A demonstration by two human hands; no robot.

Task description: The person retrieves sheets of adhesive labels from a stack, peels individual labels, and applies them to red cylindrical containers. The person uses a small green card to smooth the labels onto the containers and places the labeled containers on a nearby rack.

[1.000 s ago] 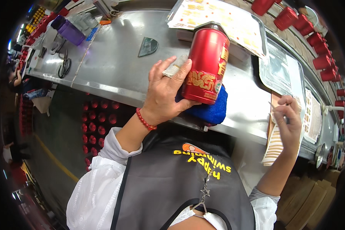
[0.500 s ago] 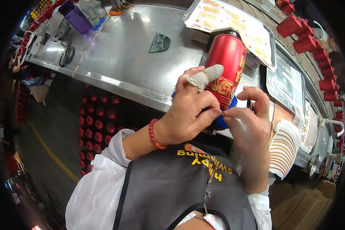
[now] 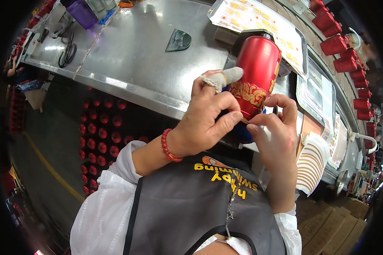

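Note:
A glossy red bottle [image 3: 259, 59] with a gold dragon-like pattern lies tilted on a stand, its base toward me. Blue padding [image 3: 241, 134] shows beneath its near end. At the base edge, my left hand [image 3: 206, 112] and my right hand [image 3: 278, 127] pinch a thin gold-brown strip [image 3: 245, 120] between thumbs and forefingers. Most of the strip is hidden by the fingertips. A pale cloth finger cover [image 3: 225, 78] sits on one left finger and rests against the bottle's side.
A dark green scraper-like piece [image 3: 178, 41] lies on the metal table [image 3: 127, 59]. Scissors [image 3: 67, 53] and a purple bottle [image 3: 81, 13] are at the left. A tray with gold decal sheets [image 3: 259, 19] stands behind; a sheet of curved brown strips [image 3: 312, 163] hangs at right.
The view has shifted slightly, and the bottle appears a little turned, showing more of its gold pattern. Both hands stay pinched together at its base edge.

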